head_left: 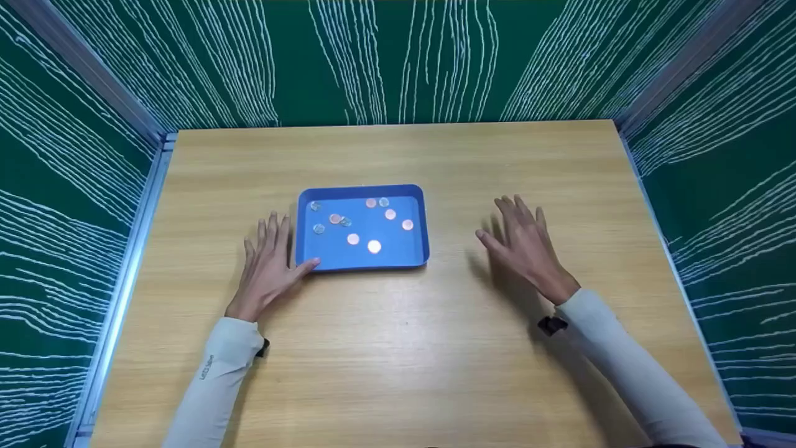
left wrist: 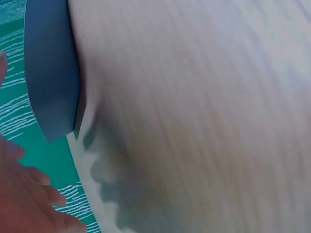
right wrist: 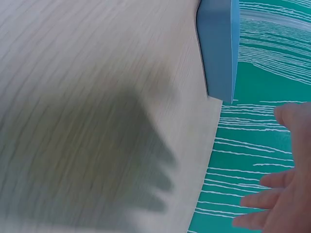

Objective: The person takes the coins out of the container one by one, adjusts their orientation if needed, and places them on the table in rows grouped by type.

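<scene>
A shallow blue tray (head_left: 398, 260) with rounded corners lies on the wooden table, and its side also shows in both wrist views. Inside it are several small round discs like coins; some are pinkish, such as the disc (head_left: 353, 239), and others look silvery or clear, such as the disc (head_left: 319, 229). My left hand (head_left: 268, 274) is beside the tray's left side, fingers extended forward, its thumb overlapping the near left corner. To the right of the tray, my right hand (head_left: 528, 246) hovers over the table with fingers spread and nothing held, casting a shadow.
The wooden table (head_left: 398, 361) reaches back to a green wall (head_left: 292, 74) with white streaky lines. Similar green panels stand on the left and right, with metal frame posts (head_left: 118, 274) along the edges. A small dark device (head_left: 552, 325) sits at the right wrist.
</scene>
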The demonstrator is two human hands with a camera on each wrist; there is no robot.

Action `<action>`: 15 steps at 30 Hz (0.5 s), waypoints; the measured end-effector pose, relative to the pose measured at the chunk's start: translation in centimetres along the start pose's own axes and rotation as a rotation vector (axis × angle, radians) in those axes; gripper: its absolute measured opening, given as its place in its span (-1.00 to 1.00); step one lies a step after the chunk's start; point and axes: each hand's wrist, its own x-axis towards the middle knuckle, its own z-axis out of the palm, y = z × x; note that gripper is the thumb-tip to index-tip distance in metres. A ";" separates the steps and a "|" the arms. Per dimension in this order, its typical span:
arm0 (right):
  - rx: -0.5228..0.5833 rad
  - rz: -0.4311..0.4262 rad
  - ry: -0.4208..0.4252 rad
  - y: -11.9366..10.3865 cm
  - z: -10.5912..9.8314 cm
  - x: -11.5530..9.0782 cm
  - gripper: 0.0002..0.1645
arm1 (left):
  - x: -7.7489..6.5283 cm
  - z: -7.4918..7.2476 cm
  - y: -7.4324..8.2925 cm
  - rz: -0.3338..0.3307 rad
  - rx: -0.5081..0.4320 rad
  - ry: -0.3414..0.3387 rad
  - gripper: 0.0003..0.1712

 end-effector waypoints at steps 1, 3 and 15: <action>0.009 -0.010 0.019 -0.1 0.2 0.0 -0.08 | 0.1 0.1 0.0 -0.003 -0.018 0.001 0.40; 0.028 -0.026 0.052 -0.3 0.5 0.1 -0.14 | 0.2 0.3 0.0 -0.011 -0.050 0.006 0.41; 0.175 0.041 0.002 -2.5 3.3 0.4 -0.25 | 0.4 2.0 0.3 -0.036 -0.222 0.055 0.40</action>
